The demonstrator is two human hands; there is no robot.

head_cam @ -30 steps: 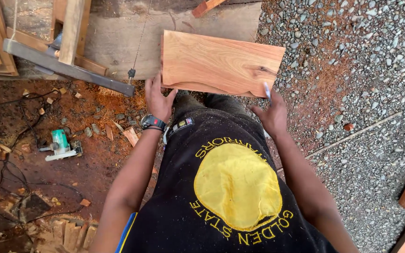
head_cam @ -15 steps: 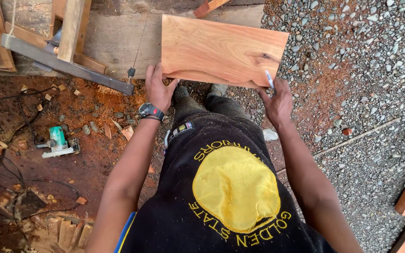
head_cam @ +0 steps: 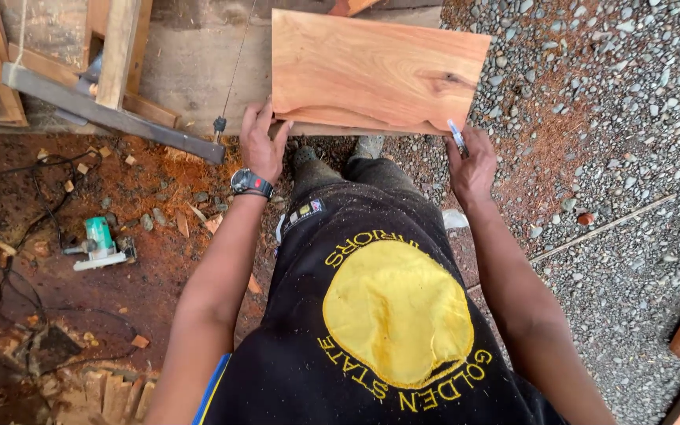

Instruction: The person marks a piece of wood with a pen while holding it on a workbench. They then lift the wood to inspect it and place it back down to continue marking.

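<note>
A person standing on sawdust-strewn ground holds a reddish wooden board (head_cam: 375,69) flat out in front of the body, gripping its near edge with both hands. The left hand (head_cam: 260,142), a dark wristwatch (head_cam: 251,183) on its wrist, is closed on the board's near left corner, thumb side up on the face; the right hand (head_cam: 472,164) clasps the near right corner and also pinches a slim white-and-blue pen or marker (head_cam: 456,135) against the wood. The board looks already cut to a rectangle and smooth-faced, with a dark knot near its right end; no drawn line or mark can be made out on it, so any marking appears not yet done, and the board rests on nothing. Left of the board a grey metal bar (head_cam: 112,110) lies across timber offcuts, and farther left and nearer the wearer a small green power tool (head_cam: 100,242) lies on the red sawdust, its cable trailing away. Right of the board stretches grey gravel (head_cam: 623,94). The board's far edge runs out of the top of the frame, its underside is hidden, and the fingers beneath it cannot be seen. The feet are mostly covered by dark trousers, and the timber at the right edge, below the board, is cut off.
</note>
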